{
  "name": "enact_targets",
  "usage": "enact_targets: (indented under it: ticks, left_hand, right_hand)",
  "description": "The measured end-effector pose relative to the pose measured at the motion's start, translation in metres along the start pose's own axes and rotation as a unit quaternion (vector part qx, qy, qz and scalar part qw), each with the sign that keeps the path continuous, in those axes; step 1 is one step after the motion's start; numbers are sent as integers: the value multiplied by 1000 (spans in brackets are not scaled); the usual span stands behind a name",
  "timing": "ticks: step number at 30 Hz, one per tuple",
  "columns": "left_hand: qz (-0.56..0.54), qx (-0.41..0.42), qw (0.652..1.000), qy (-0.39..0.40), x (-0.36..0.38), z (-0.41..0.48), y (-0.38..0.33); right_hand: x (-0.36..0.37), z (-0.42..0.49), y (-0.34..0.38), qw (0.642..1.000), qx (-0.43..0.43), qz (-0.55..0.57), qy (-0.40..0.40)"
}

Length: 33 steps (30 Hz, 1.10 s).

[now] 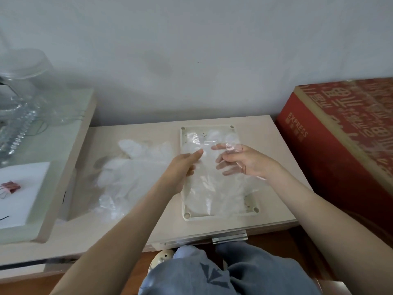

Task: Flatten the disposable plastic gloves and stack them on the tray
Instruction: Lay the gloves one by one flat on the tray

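Observation:
A cream rectangular tray [183, 201] lies on the low table, with flattened clear gloves inside it. Over the tray I hold one clear plastic glove [207, 167] spread between both hands. My left hand [184, 167] pinches its left edge between thumb and fingers. My right hand [240, 160] holds the right edge, the film draped over its curled fingers. A loose pile of crumpled clear gloves [131, 173] lies on the table left of the tray.
A red cardboard box [340, 141] stands at the right of the table. On the left, a raised shelf [63, 150] carries a clear jar [27, 69], plastic wrap and a white sheet with a binder clip [10, 187]. My knees are below the table's front edge.

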<state>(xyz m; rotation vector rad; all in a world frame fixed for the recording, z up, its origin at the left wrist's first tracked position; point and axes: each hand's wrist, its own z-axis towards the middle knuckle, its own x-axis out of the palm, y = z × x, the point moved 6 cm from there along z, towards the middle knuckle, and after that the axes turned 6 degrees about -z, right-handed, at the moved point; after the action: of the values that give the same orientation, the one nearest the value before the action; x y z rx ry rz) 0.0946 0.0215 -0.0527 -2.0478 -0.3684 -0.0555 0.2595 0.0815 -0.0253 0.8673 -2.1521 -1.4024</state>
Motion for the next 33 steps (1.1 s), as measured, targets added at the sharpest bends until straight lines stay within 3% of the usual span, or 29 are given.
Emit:
enact_targets:
  ticks: [8,12,16,24,27,31,33]
  left_hand:
    - [84,74,991,-74,-13,3,-4]
    - [90,82,989,-84,-19,5,-3]
    - [80,77,988,-108,-20,6,-3]
    - [65,59,996,28,-1,8,-4]
    - [73,82,993,42,2,8,-4]
    - [152,123,980,-43,-4,12,-7]
    - [260,205,933,-140,-9,7,-12]
  right_hand:
    - [-6,26,-4,998,-4,-64,10]
    - [-8,38,1,999,12,-18,46]
    - [-13,51,7,997,9,-71,26]
    - [-2,61,12,994,5,-63,84]
    - [-1,65,13,991,-8,-89,99]
    - [-8,73,14,989,-31,-141,44]
    - [-9,75,16,979,-39,-197,14]
